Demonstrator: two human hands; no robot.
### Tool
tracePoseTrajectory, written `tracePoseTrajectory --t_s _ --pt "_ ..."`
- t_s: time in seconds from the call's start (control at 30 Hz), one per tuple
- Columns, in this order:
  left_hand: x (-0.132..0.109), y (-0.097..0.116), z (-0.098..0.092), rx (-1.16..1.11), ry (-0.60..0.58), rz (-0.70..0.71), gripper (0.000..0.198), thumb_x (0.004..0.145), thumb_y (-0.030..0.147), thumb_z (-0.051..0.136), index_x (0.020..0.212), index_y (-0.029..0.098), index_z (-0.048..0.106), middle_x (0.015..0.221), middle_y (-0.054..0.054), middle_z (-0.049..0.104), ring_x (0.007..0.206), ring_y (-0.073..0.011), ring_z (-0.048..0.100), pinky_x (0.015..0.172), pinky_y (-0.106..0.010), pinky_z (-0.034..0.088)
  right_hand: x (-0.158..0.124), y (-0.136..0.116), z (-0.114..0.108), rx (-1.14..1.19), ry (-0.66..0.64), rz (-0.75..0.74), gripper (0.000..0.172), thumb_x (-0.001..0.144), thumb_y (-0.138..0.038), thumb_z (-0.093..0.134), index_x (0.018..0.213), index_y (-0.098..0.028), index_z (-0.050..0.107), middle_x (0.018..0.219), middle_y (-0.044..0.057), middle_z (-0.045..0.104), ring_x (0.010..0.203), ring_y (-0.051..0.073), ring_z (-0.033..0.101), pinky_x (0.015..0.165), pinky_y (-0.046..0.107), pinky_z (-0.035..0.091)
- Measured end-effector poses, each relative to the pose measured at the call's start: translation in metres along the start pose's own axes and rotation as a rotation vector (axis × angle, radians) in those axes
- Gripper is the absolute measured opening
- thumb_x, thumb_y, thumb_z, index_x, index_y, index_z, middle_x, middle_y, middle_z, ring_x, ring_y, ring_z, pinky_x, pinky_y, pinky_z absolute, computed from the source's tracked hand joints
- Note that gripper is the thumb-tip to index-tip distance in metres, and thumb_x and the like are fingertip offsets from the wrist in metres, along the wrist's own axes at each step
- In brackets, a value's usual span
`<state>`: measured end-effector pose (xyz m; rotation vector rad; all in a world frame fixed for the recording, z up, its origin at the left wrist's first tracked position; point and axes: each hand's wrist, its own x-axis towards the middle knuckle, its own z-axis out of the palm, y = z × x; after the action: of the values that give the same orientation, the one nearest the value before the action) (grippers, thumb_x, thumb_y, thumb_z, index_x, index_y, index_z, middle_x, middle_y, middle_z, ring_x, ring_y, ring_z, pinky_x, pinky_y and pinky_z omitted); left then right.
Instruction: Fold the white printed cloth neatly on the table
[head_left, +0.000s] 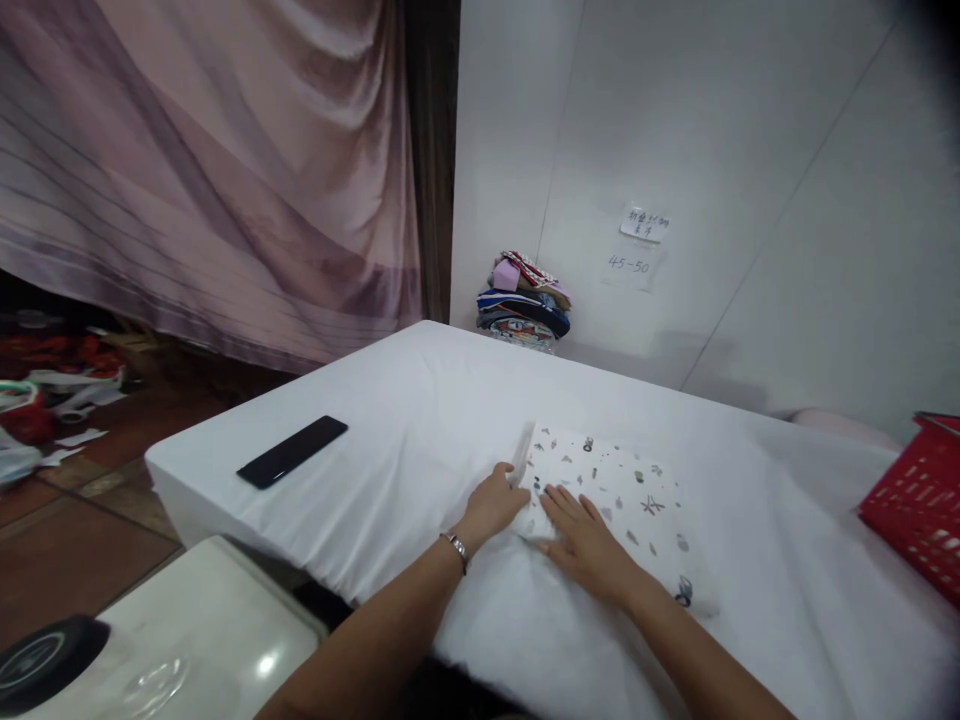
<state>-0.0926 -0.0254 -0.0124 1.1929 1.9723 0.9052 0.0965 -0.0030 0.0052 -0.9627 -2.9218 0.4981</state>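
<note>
The right hand [585, 540] lay flat, fingers spread, on the folded patterned cloth [634, 490]. The left hand [495, 503] curled against its left edge; whether it gripped could not be told.

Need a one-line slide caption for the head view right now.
Right hand lies flat on a folded patterned cloth on the white table, left hand at its left edge.

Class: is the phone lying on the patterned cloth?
No. The phone lies on the table, left of the cloth and apart from it.
</note>
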Motion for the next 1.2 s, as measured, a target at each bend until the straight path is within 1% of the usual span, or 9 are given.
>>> tracePoseTrajectory --t_s 0.1,0.23,0.33,0.47,0.6,0.8,0.97,1.1,1.2 --pt "-0.004 0.004 -0.002 0.043 -0.010 0.003 0.053 0.066 0.034 0.057 0.117 0.022 0.046 0.090 -0.005 0.065 0.084 -0.0244 0.060 0.066 -0.027 0.037 0.011 -0.004 -0.011 0.010 0.082 0.012 0.060 0.088 -0.050 0.025 0.141 -0.022 0.019 0.147 0.003 0.014 0.135 0.020 0.008 0.108 0.042 0.006" --pt "-0.007 0.005 -0.003 0.064 -0.009 0.026 0.051 0.067 0.036 0.056 0.115 0.021 0.047 0.089 -0.006 0.065 0.083 -0.0241 0.060 0.067 -0.028 0.037 0.051 0.004 -0.023 -0.004 0.195 0.050 0.052 0.090 -0.035 0.025 0.139 -0.020 0.025 0.146 0.004 0.020 0.135 0.019 0.011 0.108 0.041 0.009" --pt "-0.007 0.004 -0.002 0.079 -0.016 0.033 0.050 0.069 0.033 0.056 0.116 0.021 0.047 0.087 -0.005 0.065 0.081 -0.0227 0.060 0.066 -0.028 0.036 0.089 0.020 -0.025 0.007 0.175 0.134 0.051 0.088 -0.029 0.026 0.138 -0.015 0.027 0.145 0.008 0.022 0.134 0.020 0.014 0.107 0.041 0.013" --pt "-0.007 0.002 -0.002 0.116 -0.031 0.045 0.049 0.071 0.035 0.054 0.117 0.021 0.044 0.088 -0.005 0.065 0.081 -0.0227 0.060 0.065 -0.028 0.036 0.122 0.037 -0.015 -0.037 0.122 0.201 0.052 0.090 -0.035 0.024 0.138 -0.014 0.026 0.146 0.008 0.021 0.134 0.019 0.014 0.106 0.040 0.012" --pt "-0.008 0.001 -0.002 0.171 -0.030 0.058 0.048 0.073 0.039 0.052 0.117 0.022 0.042 0.094 -0.005 0.064 0.084 -0.0211 0.059 0.065 -0.026 0.037 0.128 0.042 -0.007 -0.076 0.141 0.187 0.054 0.091 -0.036 0.020 0.138 -0.012 0.024 0.146 0.006 0.019 0.134 0.018 0.013 0.107 0.039 0.010" --pt "-0.011 0.002 -0.004 0.208 -0.043 0.084 0.043 0.076 0.039 0.047 0.116 0.024 0.041 0.091 -0.002 0.064 0.083 -0.0194 0.059 0.065 -0.026 0.037 0.132 0.043 -0.012 -0.022 0.067 0.209 0.054 0.090 -0.038 0.023 0.138 -0.013 0.027 0.145 0.008 0.022 0.134 0.019 0.016 0.106 0.039 0.013" --pt "-0.013 0.006 -0.007 0.190 -0.045 0.085 0.041 0.076 0.038 0.047 0.115 0.023 0.043 0.090 -0.002 0.064 0.084 -0.0197 0.059 0.064 -0.026 0.037 0.135 0.044 -0.009 -0.039 0.131 0.210 0.053 0.090 -0.038 0.021 0.138 -0.015 0.026 0.146 0.006 0.021 0.134 0.018 0.015 0.106 0.040 0.010" --pt "-0.013 0.005 -0.007 0.192 -0.039 0.084 0.040 0.076 0.037 0.047 0.114 0.022 0.045 0.091 -0.002 0.064 0.083 -0.0192 0.059 0.063 -0.025 0.036 0.134 0.041 -0.013 0.028 0.083 0.236 0.054 0.089 -0.037 0.024 0.137 -0.013 0.027 0.146 0.009 0.021 0.134 0.020 0.015 0.106 0.039 0.012" --pt "-0.011 0.003 -0.005 0.189 -0.029 0.089 0.040 0.076 0.036 0.046 0.113 0.022 0.045 0.091 -0.002 0.064 0.082 -0.0192 0.059 0.061 -0.025 0.035 0.132 0.032 -0.011 0.072 0.117 0.271 0.055 0.088 -0.035 0.026 0.138 -0.012 0.025 0.146 0.009 0.019 0.134 0.020 0.013 0.106 0.038 0.013"
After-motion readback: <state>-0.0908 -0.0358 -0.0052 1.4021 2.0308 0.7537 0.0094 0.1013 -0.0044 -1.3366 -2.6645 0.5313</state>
